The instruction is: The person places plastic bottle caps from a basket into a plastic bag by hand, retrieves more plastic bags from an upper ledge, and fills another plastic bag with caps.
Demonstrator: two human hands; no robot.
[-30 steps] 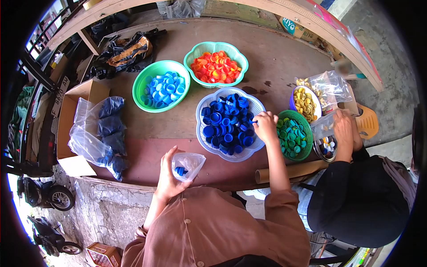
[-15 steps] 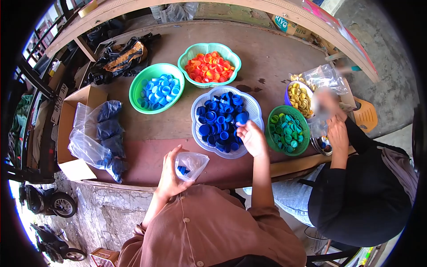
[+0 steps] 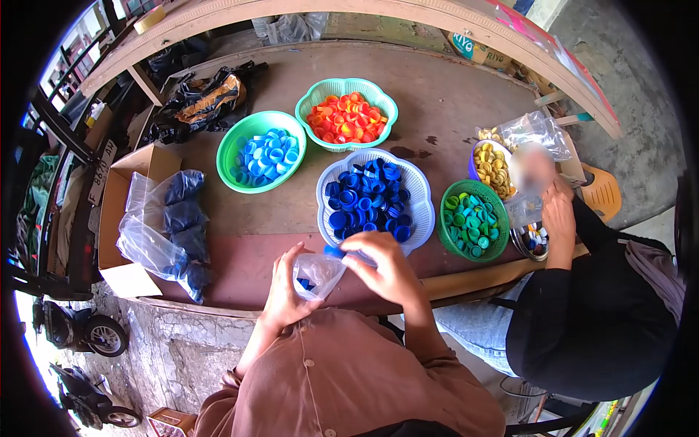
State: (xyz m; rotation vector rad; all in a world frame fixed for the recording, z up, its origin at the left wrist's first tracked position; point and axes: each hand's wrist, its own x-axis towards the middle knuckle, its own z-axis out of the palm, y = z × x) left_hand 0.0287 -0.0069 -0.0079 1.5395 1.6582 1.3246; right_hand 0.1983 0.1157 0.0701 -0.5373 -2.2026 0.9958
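My left hand grips a clear plastic bag near the table's front edge, with a few dark blue caps inside it. Just above the bag's mouth, my right hand pinches a blue bottle cap between its fingers. Directly beyond, a pale blue-white scalloped basket holds a heap of dark blue caps. To the right of it, green and teal caps fill a green basket.
Orange caps fill a mint basket; light blue caps fill a green bowl. At left, a cardboard box stands beside bagged dark caps. On the right, a co-worker in black reaches near yellow caps.
My right hand has moved from the dark blue caps down and left to the bag, carrying a blue cap. My left hand still holds the bag.
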